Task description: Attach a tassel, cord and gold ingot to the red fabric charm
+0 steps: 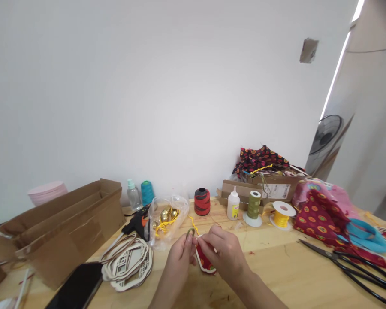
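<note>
Tabletop [270, 266] of pale wood is running along a white wall [180, 86], and I am seeing a fan [326, 134] standing beyond its right end. On the left, a long cardboard box [83, 236] is facing upward with its opening, though I am not making out its bottom. Back on the right, a second cardboard box [287, 191] is holding dark patterned cloth [255, 159] and cords. A clear plastic bag [180, 208] is containing gold bells [165, 214] and yellow cord, while a white squeeze bottle [233, 207] is standing upright just beside an olive spool [254, 205].

At the near middle, the left hand [180, 253] is pinching a green cord [191, 231] in a small loop. The right hand [227, 253] is narrowing its fingertips close by (I cannot tell what they are gripping). A red piece with a pale border [206, 261] is showing below the hands, partly hidden by the right one.

Towards the near left, pale cut-out frames [128, 264] are lying beside a dark phone [77, 285]. To the right, bare boards are stretching between the right forearm and black scissors [336, 257], whose blades are pointing left and away from me.
</note>
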`<state>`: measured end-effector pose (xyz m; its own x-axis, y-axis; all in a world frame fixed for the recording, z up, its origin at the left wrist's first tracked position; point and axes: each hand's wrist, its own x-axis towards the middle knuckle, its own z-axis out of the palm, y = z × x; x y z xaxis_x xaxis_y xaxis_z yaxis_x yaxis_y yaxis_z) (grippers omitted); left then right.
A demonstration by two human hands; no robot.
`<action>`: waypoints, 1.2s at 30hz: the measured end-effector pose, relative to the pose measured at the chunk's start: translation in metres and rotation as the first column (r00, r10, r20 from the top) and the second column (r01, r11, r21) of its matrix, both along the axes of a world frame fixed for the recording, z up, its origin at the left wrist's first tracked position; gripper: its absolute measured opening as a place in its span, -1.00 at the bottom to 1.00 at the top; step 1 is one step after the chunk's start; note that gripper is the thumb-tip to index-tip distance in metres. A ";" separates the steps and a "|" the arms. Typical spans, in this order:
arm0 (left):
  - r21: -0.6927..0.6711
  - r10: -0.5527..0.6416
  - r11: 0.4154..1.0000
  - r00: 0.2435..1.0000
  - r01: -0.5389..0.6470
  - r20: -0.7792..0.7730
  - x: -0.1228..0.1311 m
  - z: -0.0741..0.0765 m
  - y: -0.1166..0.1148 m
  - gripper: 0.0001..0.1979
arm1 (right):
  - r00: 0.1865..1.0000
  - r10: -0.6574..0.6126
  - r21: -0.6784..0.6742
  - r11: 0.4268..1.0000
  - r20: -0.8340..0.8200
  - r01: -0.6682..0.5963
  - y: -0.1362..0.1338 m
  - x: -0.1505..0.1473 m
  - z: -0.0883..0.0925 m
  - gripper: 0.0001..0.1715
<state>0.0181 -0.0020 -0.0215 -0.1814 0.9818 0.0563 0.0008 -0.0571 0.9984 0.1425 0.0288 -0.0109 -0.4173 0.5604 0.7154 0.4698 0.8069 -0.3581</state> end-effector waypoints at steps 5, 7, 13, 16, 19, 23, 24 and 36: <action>0.005 -0.012 1.000 0.998 0.012 -0.057 -0.001 -0.005 0.000 -0.62 | 0.995 -0.008 0.058 0.998 0.095 0.002 -0.002 -0.001 -0.001 -0.60; 0.002 -0.012 1.000 0.997 0.012 -0.074 -0.002 -0.006 0.000 -0.62 | 0.990 -0.021 0.089 0.996 0.136 0.009 -0.003 -0.002 -0.002 -0.60; 0.000 0.004 1.000 0.993 -0.004 -0.120 -0.003 -0.006 0.000 -0.60 | 0.977 -0.038 0.117 0.993 0.209 0.014 -0.004 -0.004 -0.004 -0.67; 0.002 0.015 1.000 0.988 -0.015 -0.157 -0.004 -0.008 0.000 -0.61 | 0.981 -0.067 0.085 0.995 0.180 0.052 -0.002 -0.004 -0.005 -0.67; 0.007 0.024 1.000 0.979 -0.024 -0.201 -0.005 -0.008 -0.001 -0.63 | 0.984 -0.077 0.057 0.996 0.158 0.069 0.001 -0.004 -0.006 -0.64; 0.027 0.044 0.999 0.949 -0.038 -0.312 -0.003 -0.005 -0.004 -0.66 | 0.986 -0.092 0.052 0.995 0.139 0.085 0.001 -0.004 -0.006 -0.63; 0.036 0.046 0.999 0.942 -0.036 -0.334 -0.003 -0.004 -0.005 -0.67 | 0.986 -0.093 0.051 0.995 0.138 0.087 0.001 -0.004 -0.006 -0.63; -0.036 -0.025 0.999 0.971 0.017 -0.239 -0.005 -0.015 0.001 -0.63 | 0.971 -0.104 0.007 0.994 0.217 0.105 -0.001 0.003 0.006 -0.64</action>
